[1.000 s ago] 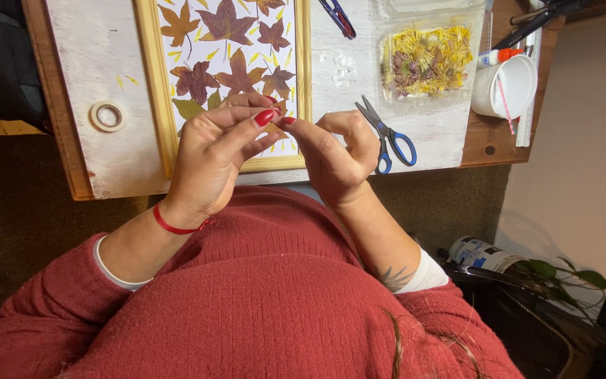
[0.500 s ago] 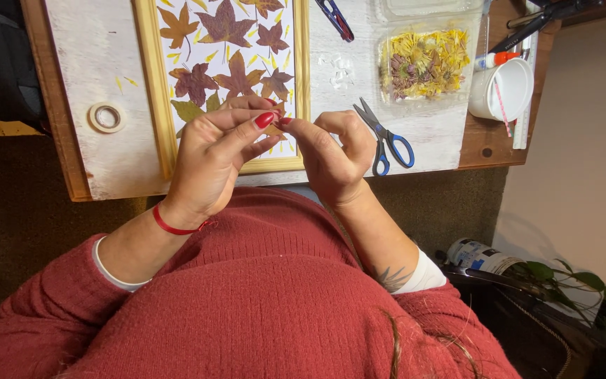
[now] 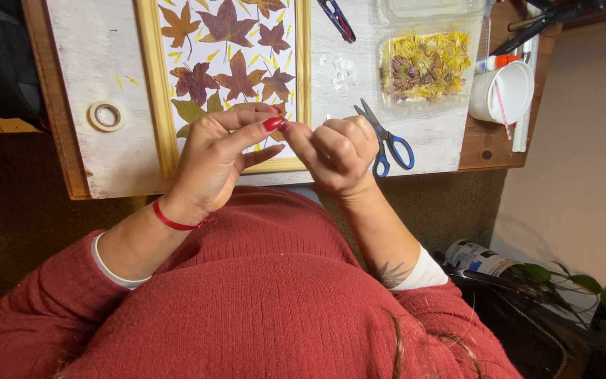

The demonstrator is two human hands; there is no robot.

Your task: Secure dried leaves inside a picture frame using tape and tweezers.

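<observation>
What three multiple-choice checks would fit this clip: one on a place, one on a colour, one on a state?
1. Where is the tape roll?
A. left of the framed leaves
B. inside the clear tray
C. on the cup

2. What colour are the scissors' handles?
A. red
B. blue
C. green

3. How are the hands placed?
A. flat on the table
B. far apart
C. fingertips together above the frame

Answers: 1 A, it lies on the white board left of the frame. 2 B, both loops are blue. 3 C, the left hand and right hand meet at the fingertips.
</observation>
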